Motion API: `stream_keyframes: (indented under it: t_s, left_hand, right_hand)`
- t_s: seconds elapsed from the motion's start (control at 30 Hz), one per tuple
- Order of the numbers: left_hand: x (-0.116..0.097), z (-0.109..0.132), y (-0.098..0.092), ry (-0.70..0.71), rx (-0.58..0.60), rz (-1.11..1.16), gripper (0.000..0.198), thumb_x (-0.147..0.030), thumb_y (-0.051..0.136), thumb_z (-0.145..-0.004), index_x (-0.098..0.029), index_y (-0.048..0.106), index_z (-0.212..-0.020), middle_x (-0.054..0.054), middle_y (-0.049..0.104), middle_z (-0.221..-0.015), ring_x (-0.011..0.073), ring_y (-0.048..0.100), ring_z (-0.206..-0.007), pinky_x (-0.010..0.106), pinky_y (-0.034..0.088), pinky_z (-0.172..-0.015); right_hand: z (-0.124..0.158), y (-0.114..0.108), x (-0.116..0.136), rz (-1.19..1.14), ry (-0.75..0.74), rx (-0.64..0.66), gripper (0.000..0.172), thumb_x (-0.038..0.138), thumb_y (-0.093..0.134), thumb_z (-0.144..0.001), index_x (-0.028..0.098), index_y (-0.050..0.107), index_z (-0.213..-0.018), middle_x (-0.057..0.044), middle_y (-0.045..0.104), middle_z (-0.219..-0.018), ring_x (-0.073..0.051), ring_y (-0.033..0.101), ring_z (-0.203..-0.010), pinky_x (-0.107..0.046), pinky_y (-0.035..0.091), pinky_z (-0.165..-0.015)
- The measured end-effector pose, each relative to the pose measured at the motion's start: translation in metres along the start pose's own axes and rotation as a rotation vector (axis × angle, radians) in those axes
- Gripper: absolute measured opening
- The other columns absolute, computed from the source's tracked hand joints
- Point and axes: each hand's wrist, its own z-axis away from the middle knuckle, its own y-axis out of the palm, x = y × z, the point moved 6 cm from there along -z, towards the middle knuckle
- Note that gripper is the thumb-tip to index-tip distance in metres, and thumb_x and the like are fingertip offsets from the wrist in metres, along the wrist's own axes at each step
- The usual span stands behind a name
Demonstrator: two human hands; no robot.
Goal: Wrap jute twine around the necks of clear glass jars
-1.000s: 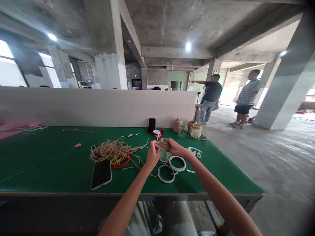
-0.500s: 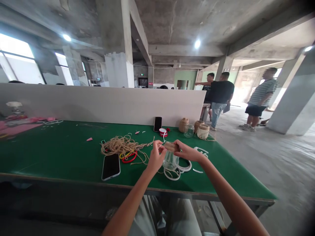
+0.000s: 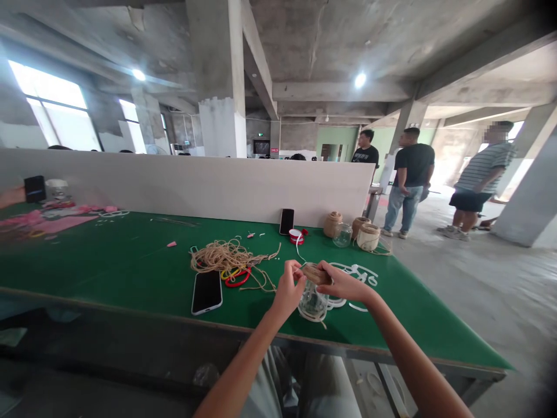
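Note:
A clear glass jar (image 3: 312,303) stands at the table's near side, its neck wrapped in brown twine (image 3: 314,273). My right hand (image 3: 343,283) grips the wrapped neck from the right. At the neck's left side, my left hand (image 3: 290,288) is closed in a pinch on a thin white strip (image 3: 299,251); the fingertips partly hide its end. The strip leads back to a red and white spool (image 3: 296,235). White rings (image 3: 336,303) lie behind the jar, and cut white pieces (image 3: 359,274) lie to the right.
Left of my hands lie a twine heap (image 3: 226,255), scissors with red and yellow handles (image 3: 237,280) and a phone (image 3: 207,292). Another phone (image 3: 286,221) leans on the white partition (image 3: 195,186). Twine-wrapped jars (image 3: 368,237) and a bare glass jar (image 3: 343,234) stand back right. People (image 3: 413,174) stand beyond.
The view has swung left, so the table appears further right. Both hands stay at the jar's neck. The jar now covers more of the white rings. A co-worker's hand with a phone appears far left.

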Motion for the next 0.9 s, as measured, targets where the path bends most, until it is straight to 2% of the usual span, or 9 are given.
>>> stream_keyframes:
  t_s: [0.1,0.23,0.37,0.47,0.53,0.63,0.7,0.77,0.9]
  left_hand:
    - [-0.002,0.001,0.002,-0.003,-0.004,0.002,0.020,-0.015,0.046,-0.082,-0.021,0.037,-0.099,-0.002,0.049,-0.074,0.0135,0.055,-0.069,0.026,0.045,-0.069]
    - [-0.005,0.002,0.004,0.001,-0.003,0.010,0.024,-0.013,0.048,-0.080,-0.022,0.036,-0.100,-0.003,0.050,-0.073,0.0137,0.056,-0.069,0.027,0.046,-0.070]
    - [-0.007,0.002,0.003,-0.005,-0.001,0.017,0.024,-0.014,0.048,-0.081,-0.022,0.037,-0.100,-0.002,0.051,-0.074,0.0139,0.056,-0.071,0.027,0.045,-0.072]
    - [-0.007,0.002,0.003,-0.009,0.005,0.022,0.024,-0.014,0.048,-0.081,-0.022,0.037,-0.101,-0.002,0.051,-0.074,0.0141,0.056,-0.072,0.027,0.045,-0.072]
    - [-0.007,0.002,0.003,-0.011,0.004,0.026,0.024,-0.014,0.048,-0.081,-0.022,0.037,-0.101,-0.002,0.051,-0.074,0.0141,0.056,-0.072,0.027,0.046,-0.072]
    - [-0.006,0.001,0.003,-0.014,0.000,0.033,0.024,-0.014,0.048,-0.082,-0.022,0.037,-0.101,-0.002,0.052,-0.076,0.0144,0.057,-0.074,0.028,0.046,-0.073]
    - [-0.006,0.000,0.003,-0.013,-0.001,0.034,0.024,-0.014,0.048,-0.082,-0.022,0.037,-0.101,-0.001,0.053,-0.078,0.0146,0.057,-0.075,0.028,0.046,-0.073]
    - [-0.007,0.000,0.004,-0.011,-0.003,0.033,0.023,-0.014,0.048,-0.082,-0.022,0.037,-0.102,-0.001,0.053,-0.079,0.0147,0.057,-0.076,0.028,0.046,-0.074]
    - [-0.009,0.000,0.006,-0.010,0.001,0.033,0.023,-0.014,0.047,-0.082,-0.021,0.037,-0.102,-0.001,0.052,-0.077,0.0147,0.056,-0.075,0.029,0.046,-0.075]
  right_hand:
    - [-0.003,0.000,0.006,0.056,-0.005,-0.017,0.023,0.040,0.055,-0.077,0.020,0.047,-0.083,-0.001,0.053,-0.079,-0.016,0.047,-0.069,-0.026,0.037,-0.061]
    - [-0.008,0.003,0.009,0.136,-0.008,-0.068,0.020,0.037,0.050,-0.081,0.020,0.047,-0.073,0.000,0.055,-0.072,-0.017,0.049,-0.071,-0.035,0.035,-0.078]
    - [-0.010,0.007,0.006,0.174,0.017,-0.099,0.018,0.035,0.049,-0.083,0.020,0.048,-0.074,-0.001,0.059,-0.073,-0.019,0.054,-0.075,-0.044,0.027,-0.091]
    - [-0.007,0.008,0.008,0.163,0.022,-0.092,0.014,0.035,0.048,-0.084,0.020,0.050,-0.082,-0.003,0.062,-0.079,-0.021,0.056,-0.080,-0.041,0.030,-0.091]
    - [-0.004,0.008,0.011,0.143,0.025,-0.093,0.016,0.033,0.047,-0.085,0.022,0.047,-0.097,-0.005,0.063,-0.089,-0.021,0.056,-0.088,-0.041,0.030,-0.092]
    - [0.000,0.007,0.015,0.114,0.017,-0.133,0.026,0.030,0.043,-0.087,0.027,0.038,-0.112,-0.003,0.061,-0.102,-0.020,0.053,-0.100,-0.049,0.019,-0.099]
    - [0.001,0.008,0.016,0.116,0.011,-0.170,0.018,0.030,0.040,-0.088,0.028,0.041,-0.106,-0.002,0.060,-0.104,-0.020,0.052,-0.102,-0.053,0.015,-0.099]
    - [0.002,0.010,0.016,0.129,0.019,-0.197,0.010,0.030,0.038,-0.089,0.026,0.046,-0.095,-0.002,0.060,-0.099,-0.021,0.052,-0.098,-0.054,0.017,-0.097]
    - [0.001,0.012,0.014,0.135,0.038,-0.215,0.013,0.026,0.037,-0.088,0.023,0.048,-0.082,-0.002,0.059,-0.086,-0.020,0.052,-0.090,-0.055,0.018,-0.095]
